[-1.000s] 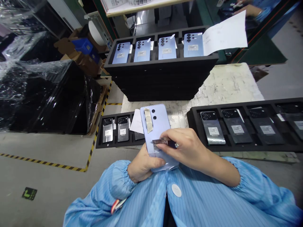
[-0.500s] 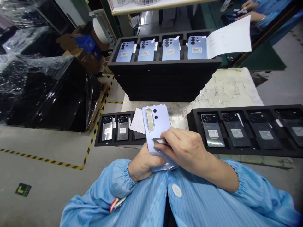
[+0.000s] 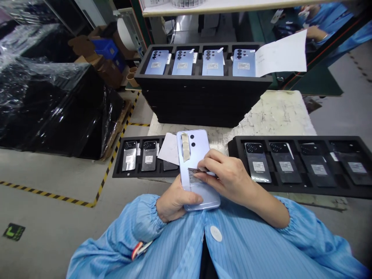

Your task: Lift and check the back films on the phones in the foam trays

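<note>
A pale lilac smartphone is held back side up in front of my body. My left hand is wrapped round its lower left edge, thumb lying over the back. Across the camera area runs a strip of beige tape. On the middle of the back lies a printed label, dark and silvery in this light. My right hand pinches this label's right edge between thumb and fingers, resting over the phone's right side. Part of the label is hidden under the fingertips.
A tall stack of black foam trays holds blue phones on top. Black phones lie in a left tray and a right tray. White paper overlaps the left tray. A co-worker's sleeve shows at top right.
The label, partly lifted and folded before, now lies flatter against the phone's back. My right hand has shifted slightly up. The whole view has tilted a little.
</note>
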The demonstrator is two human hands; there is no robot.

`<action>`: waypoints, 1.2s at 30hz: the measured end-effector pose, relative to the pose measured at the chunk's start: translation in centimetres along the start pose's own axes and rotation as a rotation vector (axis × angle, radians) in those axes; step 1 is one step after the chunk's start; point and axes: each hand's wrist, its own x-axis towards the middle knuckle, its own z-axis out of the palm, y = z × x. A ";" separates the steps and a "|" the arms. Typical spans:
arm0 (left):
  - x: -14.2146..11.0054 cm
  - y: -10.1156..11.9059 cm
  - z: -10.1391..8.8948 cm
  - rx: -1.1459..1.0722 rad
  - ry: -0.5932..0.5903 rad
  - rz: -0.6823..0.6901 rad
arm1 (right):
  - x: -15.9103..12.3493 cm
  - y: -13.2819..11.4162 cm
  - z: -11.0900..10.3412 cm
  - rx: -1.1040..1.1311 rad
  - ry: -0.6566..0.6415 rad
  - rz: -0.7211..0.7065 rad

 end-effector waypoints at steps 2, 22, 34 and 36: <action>0.0 0.0 -0.1 0.003 -0.001 -0.004 | 0.0 0.1 0.0 0.022 -0.002 0.003; -0.2 -0.4 -0.8 0.027 -0.042 0.019 | -0.1 0.4 -0.1 0.174 0.100 0.049; -0.3 0.2 -0.4 0.057 -0.123 0.004 | -0.8 2.1 -0.6 0.511 0.276 0.195; -0.3 0.2 -0.2 0.072 -0.113 0.019 | -0.9 1.8 -0.3 0.489 0.236 0.188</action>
